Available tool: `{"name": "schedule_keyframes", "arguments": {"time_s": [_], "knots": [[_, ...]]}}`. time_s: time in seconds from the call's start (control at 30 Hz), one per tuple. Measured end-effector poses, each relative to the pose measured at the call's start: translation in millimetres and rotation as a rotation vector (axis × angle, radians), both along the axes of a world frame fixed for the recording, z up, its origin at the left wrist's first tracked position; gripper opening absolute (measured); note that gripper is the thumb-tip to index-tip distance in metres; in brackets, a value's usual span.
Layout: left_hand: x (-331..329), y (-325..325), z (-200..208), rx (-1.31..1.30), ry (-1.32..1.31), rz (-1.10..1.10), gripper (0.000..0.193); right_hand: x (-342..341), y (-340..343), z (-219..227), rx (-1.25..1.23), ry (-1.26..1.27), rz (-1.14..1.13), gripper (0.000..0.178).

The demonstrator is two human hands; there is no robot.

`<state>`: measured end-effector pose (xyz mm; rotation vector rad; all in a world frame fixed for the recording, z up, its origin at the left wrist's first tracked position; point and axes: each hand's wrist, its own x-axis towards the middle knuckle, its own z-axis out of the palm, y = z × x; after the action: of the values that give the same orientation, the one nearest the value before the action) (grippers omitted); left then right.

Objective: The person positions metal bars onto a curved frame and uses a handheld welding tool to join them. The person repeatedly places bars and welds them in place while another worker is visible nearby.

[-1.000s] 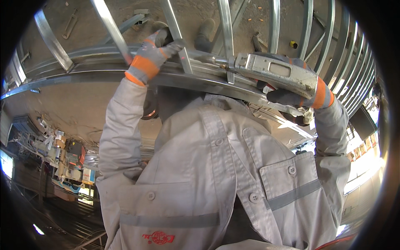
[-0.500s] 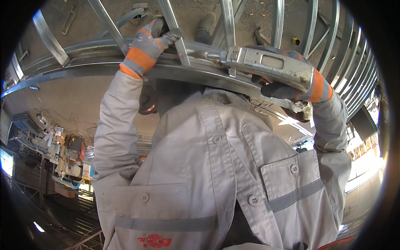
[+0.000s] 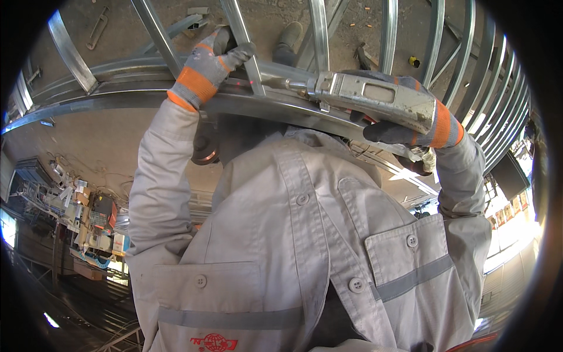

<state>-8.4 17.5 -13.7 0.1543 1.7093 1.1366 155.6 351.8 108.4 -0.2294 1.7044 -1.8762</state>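
So from my end, I had the left hand [image 3: 205,71] up around 11 o'clock, gloved fingers wrapped on a metal upright [image 3: 240,29] sitting just shy of 12. Over near 2 o'clock, my right hand [image 3: 441,124] was gripping a silver handheld tool [image 3: 378,97], nozzle aimed toward 9 at that upright's lower end. Couldn't tell whether the tip actually touched it. A curved metal rail [image 3: 246,104] ran beneath, roughly 10 to 1, and a shoe [image 3: 290,35] showed at 12.

Left fingers [image 3: 239,54] on bar [image 3: 237,26], right fingers [image 3: 388,132] around tool [image 3: 372,104]
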Motion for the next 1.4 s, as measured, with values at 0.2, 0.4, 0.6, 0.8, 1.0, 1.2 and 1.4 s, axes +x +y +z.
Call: {"name": "schedule_keyframes", "arguments": {"time_s": [0.2,0.4,0.6,0.8,1.0,1.2,1.4], "knots": [[0.4,-3.4,3.6,0.041,0.022,-0.032,0.050,1.1,-1.6,1.9,0.014,-0.044,-0.016,0.033],[3.2,-3.8,-4.4,0.084,0.066,-0.010,0.048,-1.8,-5.7,0.8,-0.064,-0.039,-0.031,0.032],[3.5,-6.8,-7.1,0.138,0.058,-0.001,0.052,-5.8,-8.2,4.0,0.019,-0.032,0.018,0.029],[1.2,-11.9,-10.7,0.041,0.115,-0.031,0.067,-5.8,-12.4,-4.6,0.031,-0.135,0.068,0.032],[3.3,-15.0,-21.3,-0.096,0.184,-0.100,0.084,-4.7,-12.6,-3.9,0.011,-0.149,0.058,0.042],[-5.9,-3.1,5.4,-0.052,0.110,-0.150,0.067,1.4,-9.1,-10.4,0.039,-0.001,0.056,0.045],[-14.3,24.1,46.9,-0.387,0.266,-0.350,0.035,9.7,-9.3,-18.5,-0.001,0.002,0.014,0.041]]}}
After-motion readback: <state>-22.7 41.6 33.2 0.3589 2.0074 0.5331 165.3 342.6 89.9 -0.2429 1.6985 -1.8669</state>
